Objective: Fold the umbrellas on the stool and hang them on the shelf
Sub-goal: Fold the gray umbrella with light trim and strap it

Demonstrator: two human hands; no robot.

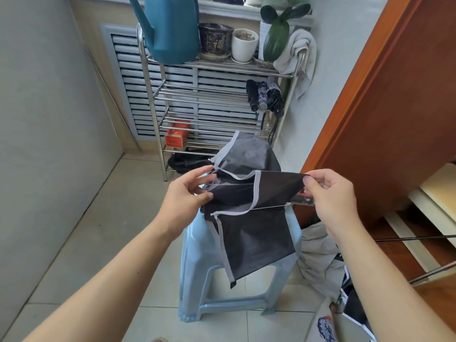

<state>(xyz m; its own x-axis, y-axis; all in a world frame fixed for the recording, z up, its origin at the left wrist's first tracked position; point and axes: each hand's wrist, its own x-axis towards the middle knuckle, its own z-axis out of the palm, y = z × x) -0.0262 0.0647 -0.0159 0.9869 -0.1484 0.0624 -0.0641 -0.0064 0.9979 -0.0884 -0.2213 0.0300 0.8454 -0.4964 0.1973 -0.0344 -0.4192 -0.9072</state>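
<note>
Both hands hold a black umbrella (249,201) w/ grey trim above the pale blue stool (197,287); left hand (187,196) pinches a canopy fold at its left edge; right hand (328,193) pinches the fold's right corner, fingers curled; loose panels hang down over the seat; three folded umbrellas (265,97) hang on the steel shelf (158,95) behind.

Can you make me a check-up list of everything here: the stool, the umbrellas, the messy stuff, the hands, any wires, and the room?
Surface: pale blue stool on tiled floor.
Job's things: black umbrella with grey trim, unfolded, over the stool; three folded umbrellas hanging on the metal shelf.
Clutter: pale cloth heap on the floor, right.
Hands: left hand and right hand each pinch the canopy.
Cables: nothing seen.
Surroundings: teal watering can, plant pots, towel, wooden door.
</note>
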